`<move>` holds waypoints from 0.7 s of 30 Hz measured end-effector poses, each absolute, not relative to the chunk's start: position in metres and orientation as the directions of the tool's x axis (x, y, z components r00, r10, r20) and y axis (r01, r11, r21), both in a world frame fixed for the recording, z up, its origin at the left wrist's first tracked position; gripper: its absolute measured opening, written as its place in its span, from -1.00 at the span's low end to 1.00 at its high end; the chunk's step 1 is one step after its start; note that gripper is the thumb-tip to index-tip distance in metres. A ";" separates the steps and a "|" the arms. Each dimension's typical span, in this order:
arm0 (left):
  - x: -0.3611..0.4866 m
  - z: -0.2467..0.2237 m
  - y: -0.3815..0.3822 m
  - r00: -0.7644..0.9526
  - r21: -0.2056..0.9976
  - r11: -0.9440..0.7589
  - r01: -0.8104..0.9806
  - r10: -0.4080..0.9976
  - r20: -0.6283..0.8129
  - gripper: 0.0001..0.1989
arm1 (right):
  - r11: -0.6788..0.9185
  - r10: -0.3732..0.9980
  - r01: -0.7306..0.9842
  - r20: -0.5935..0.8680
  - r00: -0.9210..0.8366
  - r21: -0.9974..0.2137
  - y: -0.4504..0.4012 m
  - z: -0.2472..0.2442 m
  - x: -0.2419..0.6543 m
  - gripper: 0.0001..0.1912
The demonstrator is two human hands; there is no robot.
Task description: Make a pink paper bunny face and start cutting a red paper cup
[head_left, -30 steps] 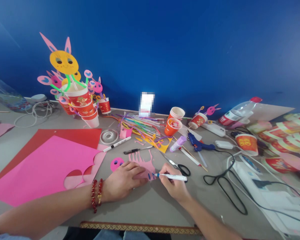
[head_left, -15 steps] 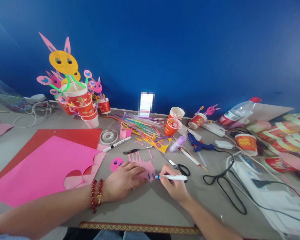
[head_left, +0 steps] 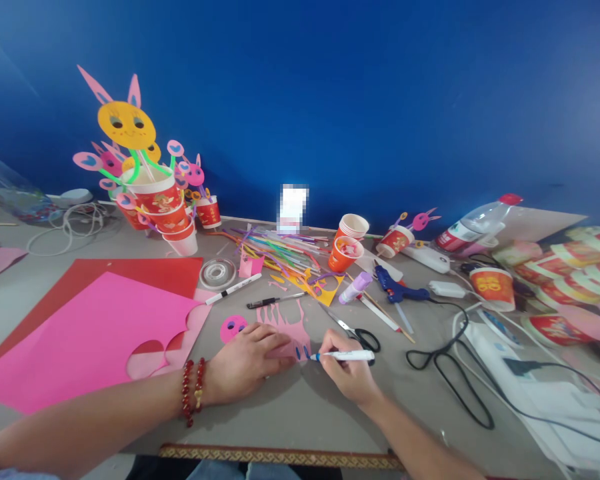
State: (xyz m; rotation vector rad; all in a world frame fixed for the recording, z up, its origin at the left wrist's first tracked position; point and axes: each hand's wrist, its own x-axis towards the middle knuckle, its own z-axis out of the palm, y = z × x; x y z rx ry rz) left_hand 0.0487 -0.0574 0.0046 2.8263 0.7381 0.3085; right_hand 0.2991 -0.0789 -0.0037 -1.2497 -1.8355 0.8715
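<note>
Marker tip point(head_left: 313, 357) lower, paper point(head_left: 286, 325) partly hidden

Single head-worn cam, facing forward and down over the table point(head_left: 290, 420), close range. Left hand point(head_left: 253, 360) and right hand point(head_left: 347, 373) sit just below mid-frame; left forearm point(head_left: 105, 417) enters lower left, right forearm point(head_left: 415, 430) lower right. Blue wall point(head_left: 360, 100) straight ahead fills the top. Wearer's lap point(head_left: 270, 471) clips the bottom edge. Wide view, sides look stretched.
</note>
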 end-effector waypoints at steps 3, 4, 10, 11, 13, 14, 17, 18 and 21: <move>0.049 0.004 -0.057 0.855 0.249 -0.854 0.457 0.499 0.143 -0.53 | 0.292 0.948 0.441 0.193 -0.255 -0.849 -0.079 -0.003 0.299 -0.82; 0.049 0.004 -0.057 0.854 0.250 -0.853 0.458 0.500 0.144 -0.53 | 0.291 0.948 0.441 0.192 -0.256 -0.849 -0.079 -0.003 0.299 -0.82; 0.048 0.003 -0.058 0.850 0.246 -0.857 0.453 0.499 0.171 -0.53 | 0.298 0.946 0.442 0.197 -0.259 -0.846 -0.079 -0.003 0.298 -0.82; 0.048 0.003 -0.058 0.850 0.244 -0.857 0.454 0.499 0.172 -0.53 | 0.297 0.946 0.442 0.197 -0.259 -0.846 -0.079 -0.003 0.298 -0.82; 0.048 0.004 -0.058 0.850 0.243 -0.856 0.456 0.500 0.165 -0.53 | 0.295 0.946 0.443 0.196 -0.257 -0.846 -0.079 -0.003 0.298 -0.83; 0.049 0.004 -0.058 0.850 0.244 -0.855 0.458 0.502 0.163 -0.54 | 0.296 0.946 0.444 0.197 -0.257 -0.845 -0.079 -0.003 0.299 -0.83; 0.049 0.005 -0.058 0.847 0.250 -0.852 0.460 0.506 0.164 -0.55 | 0.309 0.945 0.457 0.213 -0.248 -0.834 -0.079 -0.003 0.298 -0.83; 0.049 0.005 -0.058 0.848 0.251 -0.853 0.458 0.504 0.165 -0.55 | 0.313 0.945 0.465 0.220 -0.244 -0.828 -0.078 -0.003 0.298 -0.83; 0.049 0.006 -0.058 0.851 0.253 -0.855 0.453 0.499 0.162 -0.54 | 0.323 0.943 0.492 0.234 -0.236 -0.808 -0.077 -0.003 0.298 -0.83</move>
